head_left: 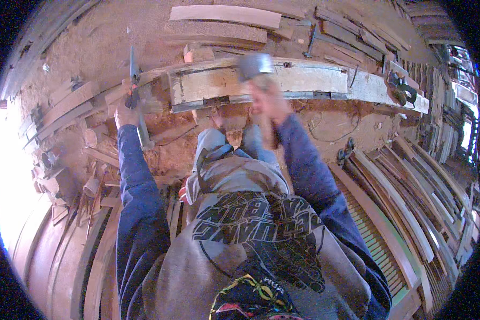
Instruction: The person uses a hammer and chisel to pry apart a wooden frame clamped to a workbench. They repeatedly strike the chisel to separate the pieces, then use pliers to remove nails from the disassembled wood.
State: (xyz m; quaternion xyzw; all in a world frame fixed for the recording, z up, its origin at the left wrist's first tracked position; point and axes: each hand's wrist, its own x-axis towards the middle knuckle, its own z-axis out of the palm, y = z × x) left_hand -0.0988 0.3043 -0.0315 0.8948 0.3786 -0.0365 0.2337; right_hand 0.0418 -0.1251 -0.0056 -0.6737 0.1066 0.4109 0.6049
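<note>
My right hand [269, 101], smeared by motion, is closed around a hammer. The hammer's blurred grey head [255, 67] is over a long pale wooden beam [309, 80] that lies across in front of me. Out to the left, my left hand [127, 114] is closed at the black and orange handle of what looks like a handsaw [134, 63], its narrow bluish blade pointing away from me. The fingers are only partly visible there. My bare feet [217, 118] are at the beam's near edge.
A black-handled tool, perhaps a hand plane [402, 90], sits on the beam's right end. Beyond lie curved planks [224, 15] and a long-handled tool [311, 42]. Slats [394, 197] are stacked at the right, with more boards [64, 256] at the lower left.
</note>
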